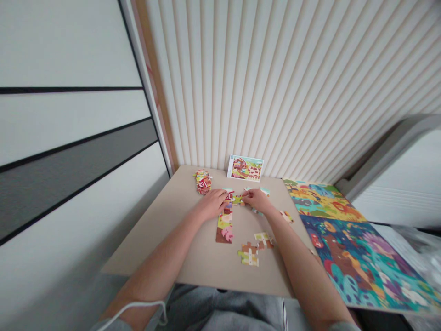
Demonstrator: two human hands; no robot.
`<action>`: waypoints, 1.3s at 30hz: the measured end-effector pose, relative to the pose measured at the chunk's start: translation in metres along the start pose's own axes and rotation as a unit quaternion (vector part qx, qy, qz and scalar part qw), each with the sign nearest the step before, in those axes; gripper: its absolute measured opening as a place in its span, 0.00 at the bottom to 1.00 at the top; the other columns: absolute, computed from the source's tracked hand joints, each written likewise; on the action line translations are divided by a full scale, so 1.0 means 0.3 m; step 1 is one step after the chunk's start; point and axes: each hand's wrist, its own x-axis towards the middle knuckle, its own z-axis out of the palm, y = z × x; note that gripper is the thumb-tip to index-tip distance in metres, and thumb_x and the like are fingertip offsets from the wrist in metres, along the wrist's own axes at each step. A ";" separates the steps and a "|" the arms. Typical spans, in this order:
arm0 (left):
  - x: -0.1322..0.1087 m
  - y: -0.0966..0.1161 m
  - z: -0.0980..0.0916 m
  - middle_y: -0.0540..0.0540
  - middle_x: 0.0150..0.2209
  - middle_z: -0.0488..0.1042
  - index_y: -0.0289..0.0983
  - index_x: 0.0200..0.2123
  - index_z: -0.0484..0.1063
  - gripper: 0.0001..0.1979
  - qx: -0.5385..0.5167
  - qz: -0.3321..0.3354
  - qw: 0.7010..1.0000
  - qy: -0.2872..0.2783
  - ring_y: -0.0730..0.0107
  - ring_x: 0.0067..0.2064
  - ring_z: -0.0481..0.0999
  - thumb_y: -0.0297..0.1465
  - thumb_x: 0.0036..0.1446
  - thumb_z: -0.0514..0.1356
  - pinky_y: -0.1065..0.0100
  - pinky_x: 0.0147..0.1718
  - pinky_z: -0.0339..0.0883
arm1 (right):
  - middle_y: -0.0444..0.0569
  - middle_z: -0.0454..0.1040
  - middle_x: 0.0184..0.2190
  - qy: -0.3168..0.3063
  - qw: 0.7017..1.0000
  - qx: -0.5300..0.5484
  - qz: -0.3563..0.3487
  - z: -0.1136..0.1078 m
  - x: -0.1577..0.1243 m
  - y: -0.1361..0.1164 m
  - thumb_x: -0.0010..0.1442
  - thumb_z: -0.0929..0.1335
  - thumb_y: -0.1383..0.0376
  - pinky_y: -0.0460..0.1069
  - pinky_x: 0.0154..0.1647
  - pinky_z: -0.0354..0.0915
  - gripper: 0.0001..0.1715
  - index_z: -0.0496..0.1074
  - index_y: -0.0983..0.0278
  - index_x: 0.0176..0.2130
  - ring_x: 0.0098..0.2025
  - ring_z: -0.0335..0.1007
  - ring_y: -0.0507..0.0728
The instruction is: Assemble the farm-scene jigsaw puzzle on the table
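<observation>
My left hand [212, 202] rests fingers-down on the top of a joined strip of jigsaw pieces [225, 224] on a beige board [165, 230]. My right hand [257, 199] pinches a small yellow-green puzzle piece [237, 199] just beside the strip's upper end, and the fingertips of both hands nearly meet there. Loose joined pieces [255, 248] lie nearer to me by my right forearm. A heap of red pieces [202, 181] sits at the board's far left.
A small reference picture card [245, 167] leans on the ribbed wall at the back. Two finished colourful puzzles [347, 239] lie to the right of the board. A white cable [138, 307] crosses my left arm near my grey-trousered lap.
</observation>
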 end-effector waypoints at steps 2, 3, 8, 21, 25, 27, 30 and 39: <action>0.001 -0.002 -0.003 0.41 0.55 0.73 0.39 0.55 0.72 0.16 0.002 0.010 1.000 0.002 0.57 0.57 0.71 0.33 0.67 0.55 0.56 0.57 0.64 | 0.46 0.79 0.25 0.007 1.000 -0.029 -0.006 0.003 -0.004 -0.007 0.54 0.71 0.62 0.43 0.23 0.58 0.11 0.80 0.66 0.36 0.23 0.68 0.50; 0.002 -0.004 -0.004 0.41 0.55 0.73 0.39 0.53 0.73 0.14 0.005 0.011 1.000 0.003 0.57 0.56 0.71 0.32 0.66 0.56 0.56 0.56 0.64 | 0.46 0.79 0.26 0.009 0.999 -0.039 -0.007 0.004 -0.006 -0.010 0.55 0.71 0.62 0.44 0.23 0.58 0.11 0.80 0.66 0.36 0.23 0.68 0.50; 0.009 -0.019 0.001 0.42 0.50 0.76 0.39 0.48 0.77 0.11 0.029 -0.008 0.999 0.019 0.58 0.53 0.73 0.29 0.65 0.57 0.56 0.54 0.66 | 0.45 0.80 0.27 0.007 0.998 -0.063 -0.010 0.005 -0.013 -0.019 0.56 0.70 0.61 0.44 0.24 0.58 0.12 0.80 0.65 0.38 0.22 0.68 0.50; 0.008 -0.023 0.004 0.42 0.48 0.76 0.39 0.47 0.77 0.12 0.029 -0.010 0.999 -0.013 0.60 0.51 0.74 0.30 0.67 0.55 0.58 0.53 0.65 | 0.45 0.78 0.26 0.004 0.999 -0.047 0.015 0.009 -0.022 -0.036 0.56 0.71 0.61 0.43 0.24 0.58 0.10 0.78 0.65 0.37 0.23 0.68 0.50; 0.011 -0.028 0.009 0.42 0.48 0.76 0.38 0.47 0.77 0.12 0.027 -0.015 0.999 -0.027 0.61 0.51 0.74 0.29 0.66 0.55 0.60 0.53 0.66 | 0.46 0.78 0.26 0.003 0.999 0.036 0.020 -0.041 -0.013 -0.031 0.53 0.73 0.59 0.44 0.23 0.59 0.12 0.76 0.65 0.35 0.23 0.68 0.50; 0.011 -0.031 0.013 0.42 0.49 0.76 0.39 0.48 0.77 0.12 0.023 -0.016 0.999 -0.030 0.61 0.52 0.74 0.29 0.66 0.55 0.61 0.54 0.65 | 0.48 0.79 0.27 0.028 0.996 0.076 0.030 -0.098 -0.006 -0.005 0.53 0.73 0.56 0.45 0.24 0.61 0.15 0.77 0.65 0.36 0.24 0.69 0.52; 0.012 -0.035 0.019 0.43 0.50 0.76 0.39 0.49 0.77 0.12 0.018 -0.014 0.999 -0.032 0.62 0.52 0.74 0.29 0.66 0.55 0.61 0.55 0.64 | 0.52 0.81 0.31 0.164 0.980 0.090 0.063 -0.206 -0.001 0.078 0.54 0.71 0.55 0.46 0.27 0.65 0.19 0.77 0.66 0.40 0.27 0.71 0.54; 0.009 -0.031 0.016 0.43 0.50 0.76 0.39 0.50 0.76 0.14 0.027 -0.006 0.999 -0.026 0.62 0.52 0.74 0.28 0.66 0.55 0.61 0.55 0.65 | 0.60 0.80 0.38 0.316 0.908 -0.109 0.251 -0.325 -0.062 0.292 0.54 0.71 0.58 0.55 0.40 0.67 0.18 0.79 0.66 0.42 0.41 0.76 0.66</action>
